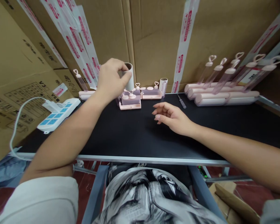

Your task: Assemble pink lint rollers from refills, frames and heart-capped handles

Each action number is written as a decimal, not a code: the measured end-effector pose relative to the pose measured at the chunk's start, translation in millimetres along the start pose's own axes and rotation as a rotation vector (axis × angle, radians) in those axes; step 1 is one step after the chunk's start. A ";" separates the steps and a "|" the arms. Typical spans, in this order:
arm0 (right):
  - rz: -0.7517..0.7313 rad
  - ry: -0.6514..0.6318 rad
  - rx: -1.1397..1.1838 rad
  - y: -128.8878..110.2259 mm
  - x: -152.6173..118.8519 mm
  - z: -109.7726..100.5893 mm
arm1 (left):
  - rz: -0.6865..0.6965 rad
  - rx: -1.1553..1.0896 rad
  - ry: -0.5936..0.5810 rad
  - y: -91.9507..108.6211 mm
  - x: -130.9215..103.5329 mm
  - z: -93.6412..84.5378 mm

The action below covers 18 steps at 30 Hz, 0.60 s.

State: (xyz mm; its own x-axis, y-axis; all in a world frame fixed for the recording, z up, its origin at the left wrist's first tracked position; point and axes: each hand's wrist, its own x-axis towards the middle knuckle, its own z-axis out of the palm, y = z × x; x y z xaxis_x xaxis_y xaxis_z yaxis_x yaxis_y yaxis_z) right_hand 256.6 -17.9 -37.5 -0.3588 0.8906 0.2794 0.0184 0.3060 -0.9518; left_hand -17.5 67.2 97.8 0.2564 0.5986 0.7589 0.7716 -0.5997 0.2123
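My left hand point(113, 77) pinches a white hollow tube point(130, 81) near its top, thumb at the side and fingers at the rim. The tube stands upright above and behind a small pink-and-lilac part point(130, 105); whether its lower end touches anything is hidden. A similar pink part point(151, 95) lies just to the right, and a second white tube point(163, 84) stands beside it. Over the black table, my right hand point(172, 119) is open, fingers loosely curved and apart, with nothing in it. Behind it lies a small screwdriver point(182, 102).
Several pink cylinders with heart-topped clear handles point(226, 99) lie stacked at the right. A similar item point(80, 81) is at the left back. A white power strip point(59, 115) with a plugged-in cable lies at left. Cardboard boxes point(154, 37) wall the table's point(130, 140) back.
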 end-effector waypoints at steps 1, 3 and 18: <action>0.006 0.011 0.007 0.5 0.2 -0.4 | 0.054 -0.026 0.000 10.6 -6.5 2.4; -0.002 0.042 0.011 2.0 0.2 -2.0 | 0.119 -0.059 -0.034 32.3 -21.8 7.4; -0.135 0.080 -0.415 5.3 1.6 -8.0 | 0.273 -0.300 -0.162 39.8 -97.7 42.2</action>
State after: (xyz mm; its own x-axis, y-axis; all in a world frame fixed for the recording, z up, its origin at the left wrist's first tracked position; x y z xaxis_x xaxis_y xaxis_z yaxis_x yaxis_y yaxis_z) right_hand 263.6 -12.2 -41.1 -0.3103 0.8516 0.4226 0.3555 0.5162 -0.7792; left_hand 12.7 7.3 6.1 0.5336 0.4582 0.7109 0.4661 -0.8607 0.2048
